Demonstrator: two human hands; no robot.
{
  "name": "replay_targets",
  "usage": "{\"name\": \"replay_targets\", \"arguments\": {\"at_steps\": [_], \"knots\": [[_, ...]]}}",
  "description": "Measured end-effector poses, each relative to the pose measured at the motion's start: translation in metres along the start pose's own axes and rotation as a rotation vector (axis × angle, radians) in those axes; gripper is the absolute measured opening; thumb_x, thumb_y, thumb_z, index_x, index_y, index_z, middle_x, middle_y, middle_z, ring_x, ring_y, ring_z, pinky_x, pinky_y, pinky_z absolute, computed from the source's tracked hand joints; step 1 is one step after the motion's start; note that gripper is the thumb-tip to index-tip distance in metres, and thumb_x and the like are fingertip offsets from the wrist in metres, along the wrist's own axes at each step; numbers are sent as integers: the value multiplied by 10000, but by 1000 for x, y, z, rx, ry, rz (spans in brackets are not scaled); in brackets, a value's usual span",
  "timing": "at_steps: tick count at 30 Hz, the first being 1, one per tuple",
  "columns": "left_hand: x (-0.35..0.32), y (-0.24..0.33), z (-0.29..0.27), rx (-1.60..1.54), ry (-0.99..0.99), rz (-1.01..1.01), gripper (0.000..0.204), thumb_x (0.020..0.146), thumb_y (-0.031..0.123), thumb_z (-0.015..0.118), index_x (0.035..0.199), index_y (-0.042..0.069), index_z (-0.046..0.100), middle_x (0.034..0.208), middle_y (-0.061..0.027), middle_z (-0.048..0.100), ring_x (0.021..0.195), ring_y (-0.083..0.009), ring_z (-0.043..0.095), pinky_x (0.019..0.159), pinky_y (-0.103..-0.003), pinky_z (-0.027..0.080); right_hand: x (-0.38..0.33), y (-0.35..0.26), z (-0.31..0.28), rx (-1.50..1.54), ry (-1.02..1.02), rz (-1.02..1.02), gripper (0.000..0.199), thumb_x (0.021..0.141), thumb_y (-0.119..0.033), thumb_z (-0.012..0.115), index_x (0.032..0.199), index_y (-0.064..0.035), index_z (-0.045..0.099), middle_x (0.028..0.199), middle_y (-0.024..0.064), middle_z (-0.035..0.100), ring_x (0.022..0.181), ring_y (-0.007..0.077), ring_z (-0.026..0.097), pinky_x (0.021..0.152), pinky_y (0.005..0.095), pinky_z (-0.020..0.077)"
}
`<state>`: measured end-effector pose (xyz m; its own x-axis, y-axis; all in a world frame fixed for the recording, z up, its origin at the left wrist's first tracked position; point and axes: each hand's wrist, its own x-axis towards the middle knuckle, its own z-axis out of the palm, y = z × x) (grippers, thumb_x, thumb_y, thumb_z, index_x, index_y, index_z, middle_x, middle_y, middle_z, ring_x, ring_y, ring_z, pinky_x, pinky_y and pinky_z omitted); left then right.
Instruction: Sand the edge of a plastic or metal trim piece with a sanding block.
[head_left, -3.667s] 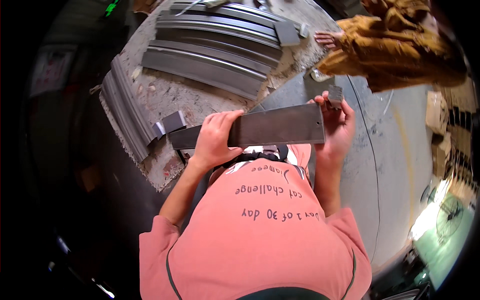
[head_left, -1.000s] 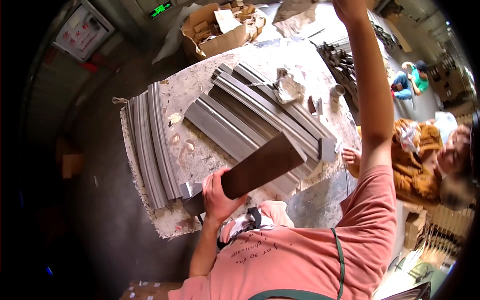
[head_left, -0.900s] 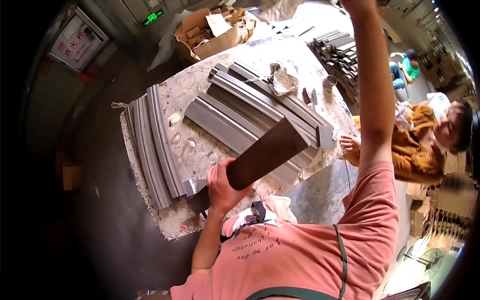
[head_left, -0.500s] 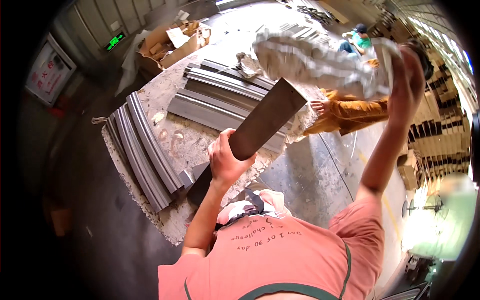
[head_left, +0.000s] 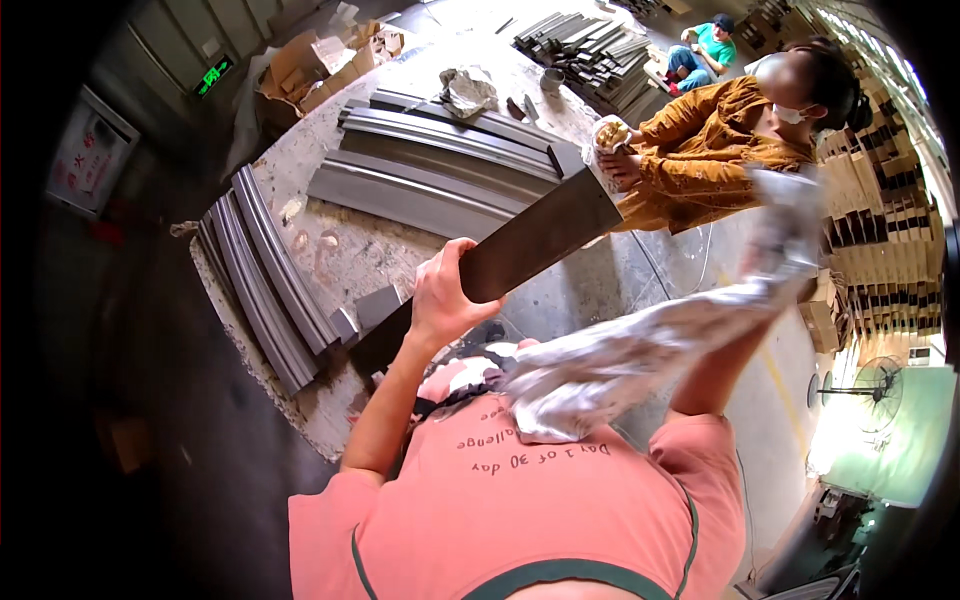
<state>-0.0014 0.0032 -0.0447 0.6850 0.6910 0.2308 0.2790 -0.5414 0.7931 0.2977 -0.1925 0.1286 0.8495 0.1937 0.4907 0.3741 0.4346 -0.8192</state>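
Clearly the left hand (head_left: 447, 300) is clamped mid-length on the dark metal panel (head_left: 500, 262), tilted above the counter (head_left: 340, 250); the right hand (head_left: 790, 215), closed on a crumpled rag (head_left: 640, 350), leaves the panel's far end free to swing or slip.

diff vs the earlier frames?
Right hand let go of the long dark metal strip, reached up, took a crumpled whitish cloth and swung it down to the chest. Left hand keeps gripping the strip; grey profiles unmoved.

The left grip (head_left: 440, 300) clasps a long dark flat metal panel (head_left: 530, 245) above the bench (head_left: 350, 250); the right grip, blurred, trails a crumpled silvery cloth (head_left: 620, 360).
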Motion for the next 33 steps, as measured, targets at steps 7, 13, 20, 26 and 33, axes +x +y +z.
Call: {"name": "replay_targets", "arguments": {"at_steps": [7, 13, 20, 26, 33], "knots": [[-17, 2, 47, 116, -168, 4, 561, 716, 255, 772, 1204, 83, 558, 1105, -137, 655, 1067, -321, 614, 983, -417, 394, -50, 107, -10, -403, -678, 427, 202, 984, -135, 621, 1139, -9, 651, 1009, 39, 662, 867, 65, 582, 754, 208, 467], [-23, 4, 80, 184, -206, -31, 479, 724, 94, 660, 1195, 83, 577, 1125, -112, 653, 1105, -298, 602, 988, -429, 386, -70, 147, -74, -315, -975, 785, 523, 938, -293, 676, 1339, 4, 517, 1063, 11, 595, 888, 97, 551, 807, 249, 457], [-31, 2, 98, 222, -217, -95, 539, 695, 77, 698, 1220, 92, 579, 1151, -93, 651, 1147, -270, 590, 1014, -439, 372, -101, 166, -81, -317, -821, 946, 294, 891, -164, 740, 1106, 7, 635, 880, -14, 636, 772, 64, 576, 693, 241, 483], [-102, -2, 92, 291, 213, -246, 612, 684, 177, 817, 1236, 74, 573, 1203, -129, 610, 1136, -335, 568, 1010, -447, 413, -104, 173, -85, -270, -735, 999, 259, 909, -133, 709, 1111, 9, 632, 825, -26, 609, 723, 50, 545, 643, 215, 440], [-180, -60, 119, -1274, 433, -1163, 348, 945, 312, 686, 1167, 53, 616, 1120, -72, 663, 1051, -206, 633, 922, -346, 490, -98, 186, -90, -297, -750, 1078, 227, 907, -145, 712, 1074, -29, 612, 840, -43, 579, 755, 47, 531, 688, 224, 430]]}}
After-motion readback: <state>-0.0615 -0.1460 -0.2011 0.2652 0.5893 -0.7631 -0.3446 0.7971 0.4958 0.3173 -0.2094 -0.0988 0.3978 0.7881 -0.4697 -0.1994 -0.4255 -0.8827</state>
